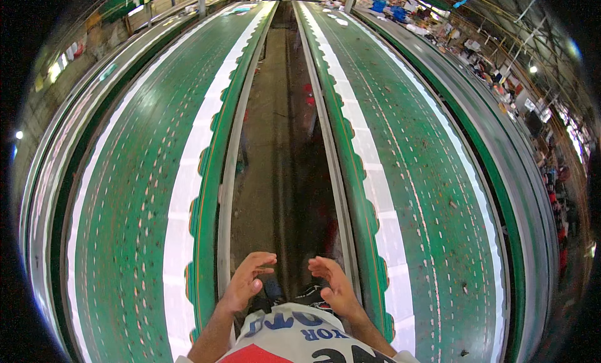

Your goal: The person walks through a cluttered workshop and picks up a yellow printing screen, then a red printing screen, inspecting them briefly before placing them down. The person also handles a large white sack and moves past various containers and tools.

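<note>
so we hold both hands out over the narrow concrete aisle (282, 144), and that aisle serves as our landmark. our left hand (245, 281) hangs over its near end, just beside its left edge, fingers spread and loosely curled, holding nothing. our right hand (335, 285) hangs opposite, near the aisle's right edge, likewise spread and bare, palm turned inward toward the other; the two hands are apart with a gap between them. below them, at the aisle's nearest point, we see our white printed shirt (294, 338) and dark shoes (275, 293) on the floor. left of the aisle runs a long table covered in green printed cloth (144, 194) with a white band (188, 194) and a scalloped border along the aisle side. right of the aisle runs a matching green cloth table (432, 200) with its own white band. far right of the aisle, beyond that table, lies a cluttered strip of goods (501, 81), too small to tell apart.
</note>
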A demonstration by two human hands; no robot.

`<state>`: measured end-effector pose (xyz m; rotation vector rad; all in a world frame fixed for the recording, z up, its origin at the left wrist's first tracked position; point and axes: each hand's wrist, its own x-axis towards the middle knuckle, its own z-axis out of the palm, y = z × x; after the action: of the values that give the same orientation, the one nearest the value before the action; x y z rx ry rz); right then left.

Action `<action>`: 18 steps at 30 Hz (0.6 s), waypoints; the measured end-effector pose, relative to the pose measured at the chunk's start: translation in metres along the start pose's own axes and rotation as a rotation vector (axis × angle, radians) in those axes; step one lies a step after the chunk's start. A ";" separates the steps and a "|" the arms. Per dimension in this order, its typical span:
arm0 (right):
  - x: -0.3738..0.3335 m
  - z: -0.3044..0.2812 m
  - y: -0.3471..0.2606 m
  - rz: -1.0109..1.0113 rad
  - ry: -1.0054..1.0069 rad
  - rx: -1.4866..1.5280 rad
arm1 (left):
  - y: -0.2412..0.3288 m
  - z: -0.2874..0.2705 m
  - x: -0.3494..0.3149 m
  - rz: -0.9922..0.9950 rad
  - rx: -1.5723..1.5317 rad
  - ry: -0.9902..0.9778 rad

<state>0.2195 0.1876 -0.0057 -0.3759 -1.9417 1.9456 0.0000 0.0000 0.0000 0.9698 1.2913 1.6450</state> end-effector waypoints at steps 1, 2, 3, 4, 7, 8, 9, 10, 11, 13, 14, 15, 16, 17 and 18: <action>-0.005 0.002 0.007 0.040 0.025 0.074 | -0.002 -0.002 -0.001 -0.001 -0.010 0.011; -0.008 0.003 0.014 0.082 0.048 0.148 | -0.004 -0.003 -0.003 -0.003 -0.021 0.025; 0.064 -0.019 0.015 0.047 0.046 0.151 | -0.001 -0.037 0.066 0.062 -0.025 0.017; 0.074 -0.021 0.027 0.097 0.055 0.201 | -0.013 -0.044 0.076 0.033 -0.048 0.028; 0.127 -0.029 0.047 0.172 0.029 0.302 | -0.029 -0.063 0.115 -0.053 -0.116 0.057; 0.152 -0.034 0.051 0.169 0.007 0.320 | -0.036 -0.070 0.128 -0.078 -0.126 0.062; 0.179 -0.039 0.055 0.157 -0.020 0.338 | -0.041 -0.077 0.142 -0.095 -0.131 0.068; 0.205 -0.046 0.063 0.141 -0.051 0.363 | -0.047 -0.083 0.156 -0.125 -0.156 0.065; 0.230 -0.054 0.066 0.136 -0.058 0.368 | -0.054 -0.089 0.170 -0.154 -0.169 0.074; 0.293 -0.068 0.067 0.089 -0.088 0.380 | -0.057 -0.110 0.208 -0.185 -0.168 0.096; 0.325 -0.076 0.071 0.076 -0.095 0.391 | -0.058 -0.125 0.231 -0.176 -0.135 0.093; 0.357 -0.086 0.073 0.068 -0.100 0.400 | -0.046 -0.135 0.260 -0.147 -0.119 0.124; 0.387 -0.095 0.072 0.060 -0.103 0.410 | -0.033 -0.145 0.291 -0.119 -0.103 0.152; 0.415 -0.104 0.068 0.035 -0.132 0.414 | -0.020 -0.156 0.323 -0.091 -0.089 0.179; 0.443 -0.113 0.062 0.008 -0.161 0.411 | -0.013 -0.171 0.353 -0.042 -0.069 0.172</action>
<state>-0.1331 0.4829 -0.0398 -0.1166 -1.5677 2.3717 -0.2871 0.2670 -0.0132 0.7690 1.3488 1.7595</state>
